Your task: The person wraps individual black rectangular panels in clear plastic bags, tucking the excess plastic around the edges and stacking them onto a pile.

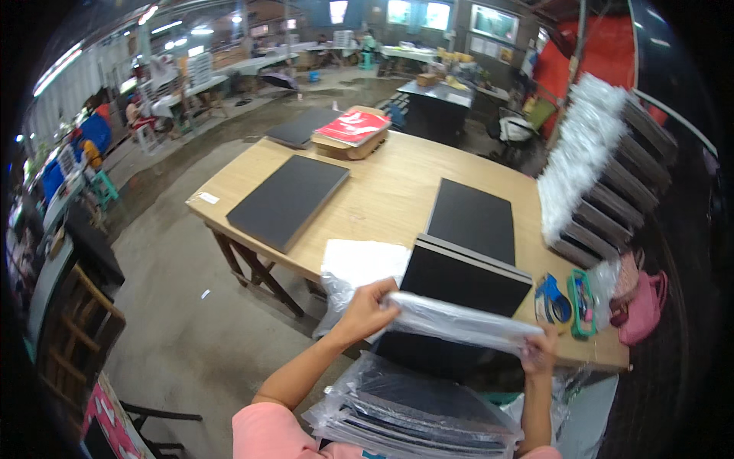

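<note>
Glossy plastic bag [459,321], matt panel [462,279]

Salmon-pink top [269,434], short sleeves of the same pink, bare forearms [307,370], bare left hand [370,309], bare right hand [541,349]

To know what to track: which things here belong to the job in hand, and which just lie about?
Likely in the job:
clear plastic, held by left hand and right hand
black panel just beyond
plastic-covered stack

Likely lying about:
pink bag
green basket
white scrap
</note>
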`<state>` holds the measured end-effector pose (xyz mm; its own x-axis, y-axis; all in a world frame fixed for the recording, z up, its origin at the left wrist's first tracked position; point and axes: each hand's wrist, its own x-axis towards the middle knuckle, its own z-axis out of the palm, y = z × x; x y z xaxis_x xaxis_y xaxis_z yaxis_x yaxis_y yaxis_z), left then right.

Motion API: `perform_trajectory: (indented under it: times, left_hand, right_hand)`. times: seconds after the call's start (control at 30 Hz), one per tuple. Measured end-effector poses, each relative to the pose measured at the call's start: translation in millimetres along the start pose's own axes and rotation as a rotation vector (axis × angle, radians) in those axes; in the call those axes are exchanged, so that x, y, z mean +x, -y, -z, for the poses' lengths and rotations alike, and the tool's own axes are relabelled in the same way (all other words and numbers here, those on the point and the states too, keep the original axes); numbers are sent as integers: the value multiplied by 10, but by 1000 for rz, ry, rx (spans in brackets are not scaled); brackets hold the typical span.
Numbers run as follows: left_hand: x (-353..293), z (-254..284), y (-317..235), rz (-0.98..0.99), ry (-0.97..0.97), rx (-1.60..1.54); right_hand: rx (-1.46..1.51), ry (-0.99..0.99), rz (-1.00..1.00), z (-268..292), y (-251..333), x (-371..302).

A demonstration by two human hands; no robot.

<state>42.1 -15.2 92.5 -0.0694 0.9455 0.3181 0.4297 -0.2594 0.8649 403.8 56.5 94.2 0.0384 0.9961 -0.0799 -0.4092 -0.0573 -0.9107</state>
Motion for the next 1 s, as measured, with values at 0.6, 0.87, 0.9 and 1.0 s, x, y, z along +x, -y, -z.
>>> perform_trajectory:
  times: [0.6,0.87,0.9,1.0]
  left_hand:
    - [297,347,-157,579,504,-651]
    - [-252,110,914,855,402,-875]
    - [-378,-15,1032,818,387,-692]
    - [-886,-685,2041,799,214,-497]
  right_hand:
    - [-673,404,53,-138,438,-123]
    - [85,292,-378,392,-432,-361]
    - [47,310,-352,399,-491,-433]
    - [-269,356,-349,887,-1042,-364]
